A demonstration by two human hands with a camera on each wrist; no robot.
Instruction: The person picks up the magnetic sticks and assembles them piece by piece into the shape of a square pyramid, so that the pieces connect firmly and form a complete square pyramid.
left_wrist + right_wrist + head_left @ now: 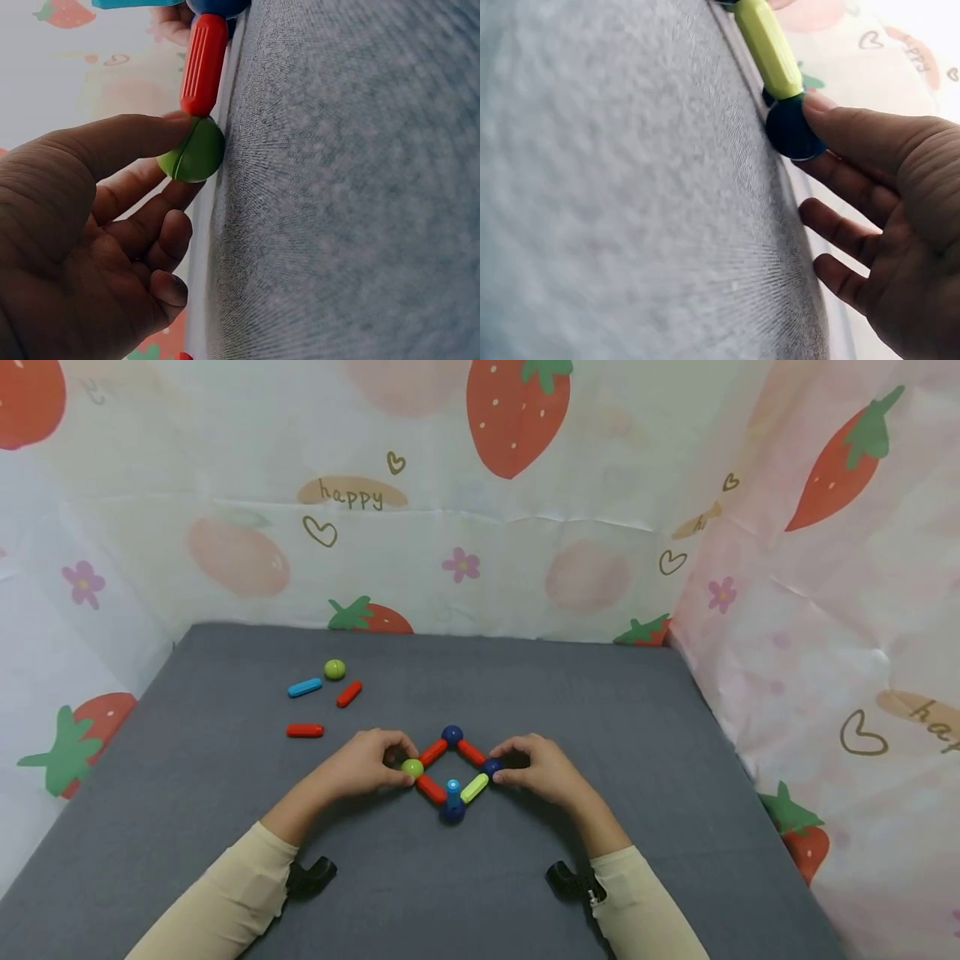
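Observation:
A diamond of rods and balls lies on the grey cloth between the two hands. My left hand [365, 765] pinches the green ball [412, 768] at its left corner, thumb and fingers on either side. At the right corner, a dark blue ball [791, 131] is between the thumb and fingers of my right hand [546, 772]. Three sides are red rods [472, 752]; the near right side is a yellow-green rod [475, 788]. Dark blue balls form the far corner [452, 734] and near corner [452, 813]. From the near ball a light blue rod [453, 791] stands up.
Loose pieces lie at the back left of the grey cloth [600, 693]: a green ball [334, 669], a blue rod [304, 687], a red rod [349, 693] and another red rod [305, 730] nearer the left hand. A strawberry-print curtain [480, 568] stands behind the table.

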